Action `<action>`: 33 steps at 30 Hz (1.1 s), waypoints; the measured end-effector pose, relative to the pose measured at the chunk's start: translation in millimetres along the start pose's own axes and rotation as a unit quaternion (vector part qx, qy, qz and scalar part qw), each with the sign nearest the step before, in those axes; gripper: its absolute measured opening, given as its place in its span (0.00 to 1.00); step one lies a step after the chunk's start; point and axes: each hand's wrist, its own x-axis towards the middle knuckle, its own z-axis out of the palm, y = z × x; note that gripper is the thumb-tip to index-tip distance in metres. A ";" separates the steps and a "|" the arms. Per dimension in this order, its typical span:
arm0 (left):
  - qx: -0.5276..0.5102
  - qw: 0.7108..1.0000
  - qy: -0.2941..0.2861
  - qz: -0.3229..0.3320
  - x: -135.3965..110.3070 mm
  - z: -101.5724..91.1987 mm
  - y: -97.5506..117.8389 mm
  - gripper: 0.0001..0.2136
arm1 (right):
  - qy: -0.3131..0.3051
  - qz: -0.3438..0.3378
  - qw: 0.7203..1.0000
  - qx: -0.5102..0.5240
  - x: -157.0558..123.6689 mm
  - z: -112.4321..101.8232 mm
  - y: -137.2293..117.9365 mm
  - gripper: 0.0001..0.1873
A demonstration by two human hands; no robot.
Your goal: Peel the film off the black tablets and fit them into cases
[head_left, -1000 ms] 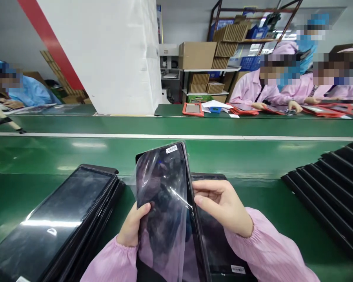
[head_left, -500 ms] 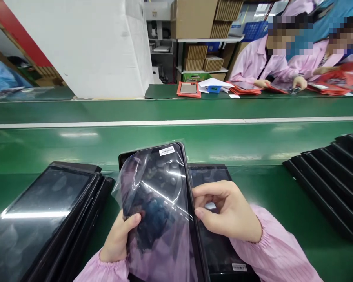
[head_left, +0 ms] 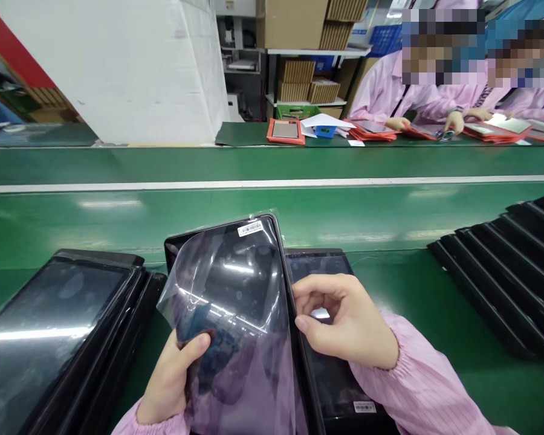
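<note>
Hands, two: left hand (head_left: pixel 174 371) was clamped on one tilted tablet (head_left: pixel 303 368), thumb on one clear film (head_left: pixel 249 290); right hand (head_left: pixel 349 320), thumb and forefinger parted, touched the tablet's right edge. Green worktop (head_left: pixel 403 380), below: one second tablet (head_left: pixel 330 362); one tablet stack (head_left: pixel 49 338) lay left.

Left fingers (head_left: pixel 199 345) holding probable tablet (head_left: pixel 259 275), film (head_left: pixel 174 295) loose

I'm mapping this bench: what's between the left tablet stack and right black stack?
In the head view: the left hand, a film-covered tablet, the right hand and another tablet.
</note>
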 end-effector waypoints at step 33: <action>0.066 0.996 0.049 0.023 1.0 -1.7 -3.7 0.26 | 0.065 -0.060 0.976 -0.199 -3.5 6.5 7.9 0.08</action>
